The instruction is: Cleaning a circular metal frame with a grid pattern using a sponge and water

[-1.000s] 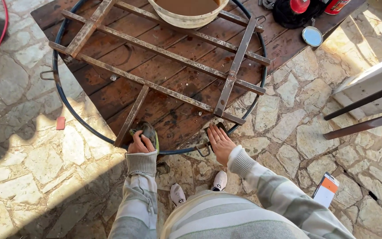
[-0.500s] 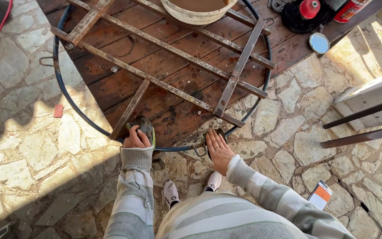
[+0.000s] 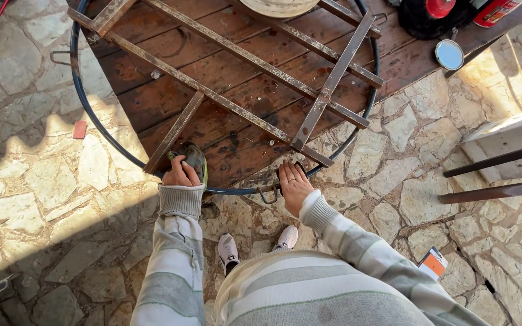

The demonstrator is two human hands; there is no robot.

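One round metal frame (image 3: 327, 90) on wooden boards. Two hands at frame's near rim: your left hand (image 3: 180, 174) curled around one dark pad (image 3: 193, 158); your right hand (image 3: 293, 184) flat, fingers spread, empty. One round mirror (image 3: 449, 54) beyond frame's right edge.

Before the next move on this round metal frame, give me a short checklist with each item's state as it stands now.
1. Left hand gripping the dark sanding pad at the frame's near edge: ok.
2. Right hand flat, fingers spread, pressing beside the hoop: ok.
3. Rusty frame lying flat on the wooden board: ok.
4. Gloves on either hand: not ok, both bare.
5. Feet behind the hoop's rim: ok.
6. Frame fixed to the board: cannot tell.
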